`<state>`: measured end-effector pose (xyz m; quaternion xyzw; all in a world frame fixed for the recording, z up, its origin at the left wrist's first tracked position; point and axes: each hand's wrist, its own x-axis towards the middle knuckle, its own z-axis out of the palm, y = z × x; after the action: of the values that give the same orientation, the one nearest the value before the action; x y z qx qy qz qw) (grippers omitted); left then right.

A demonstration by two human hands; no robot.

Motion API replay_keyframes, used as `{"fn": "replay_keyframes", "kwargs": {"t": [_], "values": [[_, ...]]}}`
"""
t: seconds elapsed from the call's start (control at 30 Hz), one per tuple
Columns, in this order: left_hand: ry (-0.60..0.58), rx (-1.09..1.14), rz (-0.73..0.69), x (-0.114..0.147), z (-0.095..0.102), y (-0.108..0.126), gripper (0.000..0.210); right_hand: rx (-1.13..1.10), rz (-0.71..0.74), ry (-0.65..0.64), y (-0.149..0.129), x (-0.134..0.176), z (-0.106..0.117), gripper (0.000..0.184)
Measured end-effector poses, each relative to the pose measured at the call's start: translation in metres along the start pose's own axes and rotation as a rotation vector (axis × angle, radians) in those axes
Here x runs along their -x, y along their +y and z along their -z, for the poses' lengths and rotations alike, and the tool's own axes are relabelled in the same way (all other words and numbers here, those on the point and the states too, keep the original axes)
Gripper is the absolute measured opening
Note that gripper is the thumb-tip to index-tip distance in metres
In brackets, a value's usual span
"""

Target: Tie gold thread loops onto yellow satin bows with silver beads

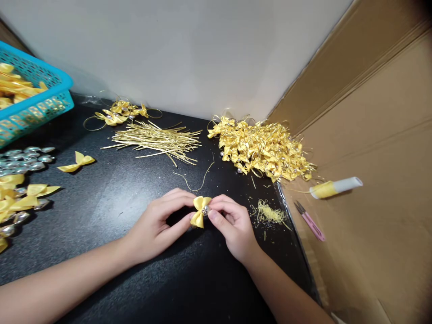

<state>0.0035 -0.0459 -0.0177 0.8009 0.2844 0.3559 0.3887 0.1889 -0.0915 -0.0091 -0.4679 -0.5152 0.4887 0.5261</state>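
At far left, a turquoise perforated plastic basket (65,82) holds yellow satin ribbon pieces (16,85). Before it lie shiny silver teardrop beads (29,159), then loose yellow satin bows (38,190) mixed with more beads, apparently unfinished stock. A lone yellow bow (79,162) sits nearby. Behind are a small cluster of looped bows (114,117) and straight gold wire ties (155,139), seemingly unused. At centre, the left hand (162,218) pinches one side of a yellow satin bow with a silver bead (198,204); the right hand (232,222) pinches its bead side. This bow seems partly assembled, showing no clear gold loop. Rightward, a large heap of looped, beaded bows (263,148) looks finished; beside it lie yellow thread scraps (270,212), pink-handled snips (312,225) and a white tube wound with yellow thread (335,187).
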Motion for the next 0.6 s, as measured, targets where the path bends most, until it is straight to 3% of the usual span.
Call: {"fn": "replay_keyframes", "kwargs": {"t": [0.13, 0.27, 0.6], "values": [[0.087, -0.035, 0.021, 0.0011, -0.0001, 0.0009, 0.018, -0.042, -0.056, 0.006, 0.0009, -0.0009, 0.0003, 0.010], [0.210, -0.031, 0.003, 0.0044, 0.0007, 0.0016, 0.025, -0.242, -0.197, 0.001, 0.0015, -0.0025, -0.0003, 0.017], [0.171, -0.068, -0.032, 0.0042, -0.0005, 0.0002, 0.038, -0.920, -0.717, -0.101, 0.0067, -0.0031, -0.0073, 0.018]]}}
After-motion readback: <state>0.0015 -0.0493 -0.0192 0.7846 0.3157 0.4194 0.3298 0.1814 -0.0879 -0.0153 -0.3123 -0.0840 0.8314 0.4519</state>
